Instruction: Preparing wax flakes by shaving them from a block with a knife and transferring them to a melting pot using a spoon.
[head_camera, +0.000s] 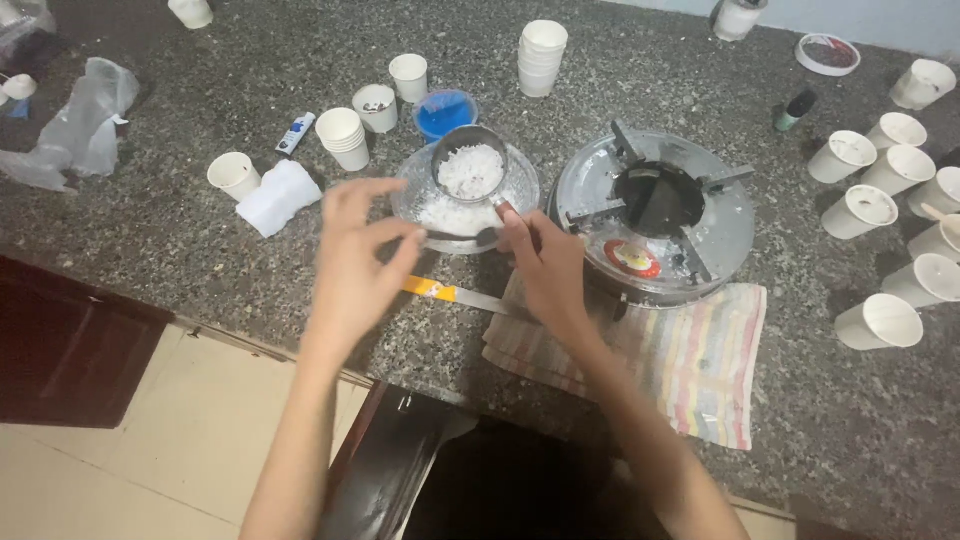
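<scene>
On the speckled stone counter stands a clear glass bowl (420, 195) holding white flakes. Over it hangs a small metal cup (470, 168) filled with the same white flakes; my right hand (545, 270) grips its handle at the bowl's near right rim. Just left of that, my left hand (355, 255) pinches the handle of a thin metal spoon (470, 237), which lies across the bowl's front edge. The two hands are a few centimetres apart.
A round metal single-burner stove (655, 215) sits on a striped cloth (700, 370) right of the bowl. A yellow-handled knife (450, 293) lies under my hands. Behind: a blue tub (445, 113) and stacked paper cups (543, 55). Several cups (880, 322) stand at right, a white cloth (278, 195) at left.
</scene>
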